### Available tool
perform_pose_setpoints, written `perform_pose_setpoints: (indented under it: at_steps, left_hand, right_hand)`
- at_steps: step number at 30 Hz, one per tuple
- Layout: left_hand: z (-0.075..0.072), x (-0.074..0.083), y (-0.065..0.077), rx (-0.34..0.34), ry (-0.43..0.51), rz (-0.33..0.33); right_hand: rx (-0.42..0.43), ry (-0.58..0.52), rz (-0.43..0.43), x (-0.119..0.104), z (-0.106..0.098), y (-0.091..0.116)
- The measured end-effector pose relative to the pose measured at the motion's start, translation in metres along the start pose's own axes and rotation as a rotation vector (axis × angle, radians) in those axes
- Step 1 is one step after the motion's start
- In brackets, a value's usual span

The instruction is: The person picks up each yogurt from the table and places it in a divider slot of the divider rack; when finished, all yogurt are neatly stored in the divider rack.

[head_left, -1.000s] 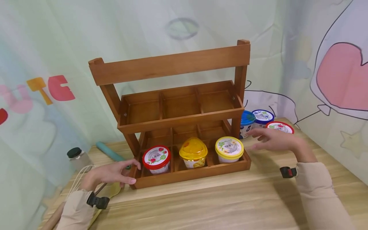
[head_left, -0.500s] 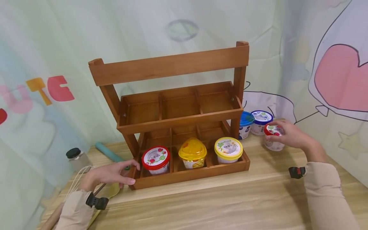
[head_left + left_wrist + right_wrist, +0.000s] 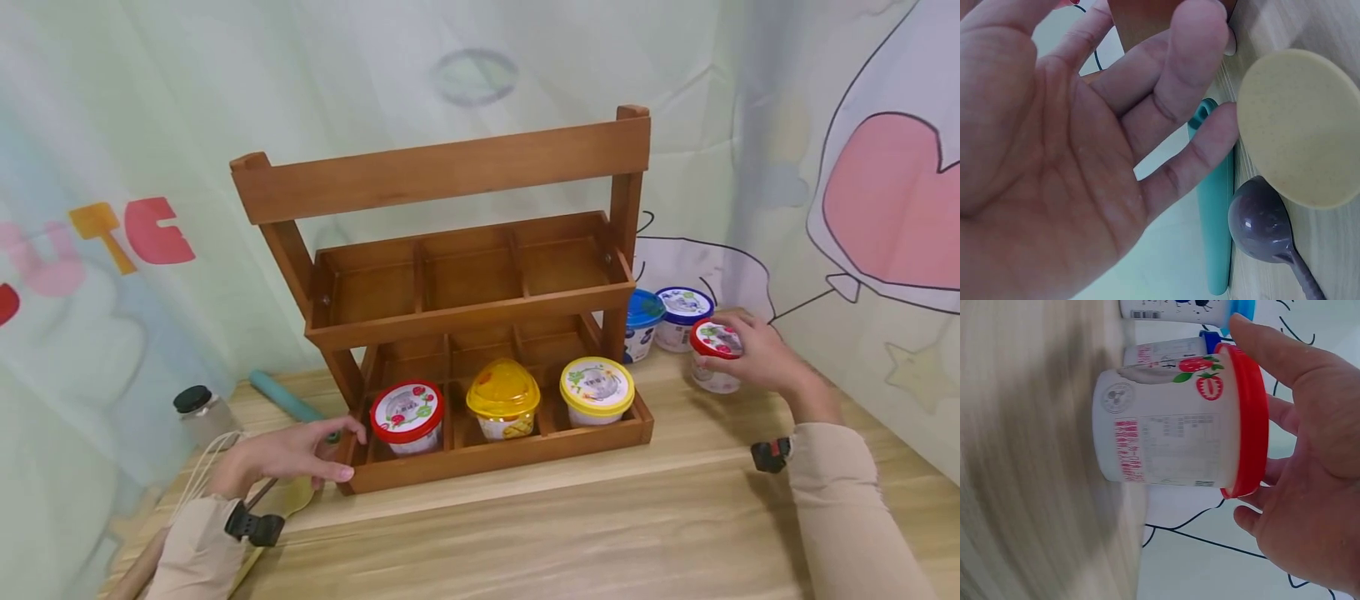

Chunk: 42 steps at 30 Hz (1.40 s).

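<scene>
My right hand point(image 3: 765, 358) holds a white tub point(image 3: 1166, 425) with a red lid and strawberry print, its thumb and fingers about the lid. The tub stands upright, low at the table beside the rack's right end. My left hand point(image 3: 288, 454) touches the left front corner of the brown wooden two-tier rack point(image 3: 480, 462), with loose, slightly bent fingers. On the lower tier's front row sit a red-lidded tub point(image 3: 407, 412), a yellow dome-lidded cup point(image 3: 504, 400) and a yellow-lidded tub point(image 3: 597, 390). The upper tier's three compartments hold nothing.
Behind the right hand stand a light-blue-lidded tub point(image 3: 643, 325) and a dark-blue-lidded tub point(image 3: 684, 308). By the left hand lie a teal rod-like handle point(image 3: 1213, 212), a dark ladle point(image 3: 1260, 219) and a pale yellow round piece point(image 3: 1304, 125). A black-capped jar point(image 3: 202, 412) stands left.
My right hand has moved right and back from the rack's end to the red-lidded tub and taken hold of its lid. My left hand has stayed at the rack's corner.
</scene>
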<state>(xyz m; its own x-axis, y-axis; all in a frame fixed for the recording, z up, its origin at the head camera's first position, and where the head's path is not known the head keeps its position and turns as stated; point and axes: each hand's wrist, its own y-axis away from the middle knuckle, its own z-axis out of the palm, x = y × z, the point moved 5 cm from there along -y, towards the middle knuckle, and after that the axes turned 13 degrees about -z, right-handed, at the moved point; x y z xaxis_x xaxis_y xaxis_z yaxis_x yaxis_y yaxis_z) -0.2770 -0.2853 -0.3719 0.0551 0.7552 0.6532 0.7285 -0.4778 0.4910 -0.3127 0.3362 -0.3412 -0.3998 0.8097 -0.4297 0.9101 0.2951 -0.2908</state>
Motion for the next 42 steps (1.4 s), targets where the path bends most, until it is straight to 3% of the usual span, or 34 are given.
perform_pose_setpoints:
  at_steps: [22, 42]
  left_hand:
    - [0.0015, 0.0010, -0.0003, -0.007, 0.012, 0.004]
    - [0.0009, 0.0019, 0.0001, 0.002, 0.000, 0.007]
  right_hand:
    - [-0.034, -0.039, 0.102, 0.0034, 0.0019, 0.0041]
    - [-0.017, -0.066, 0.059, 0.0047, 0.0004, 0.0047]
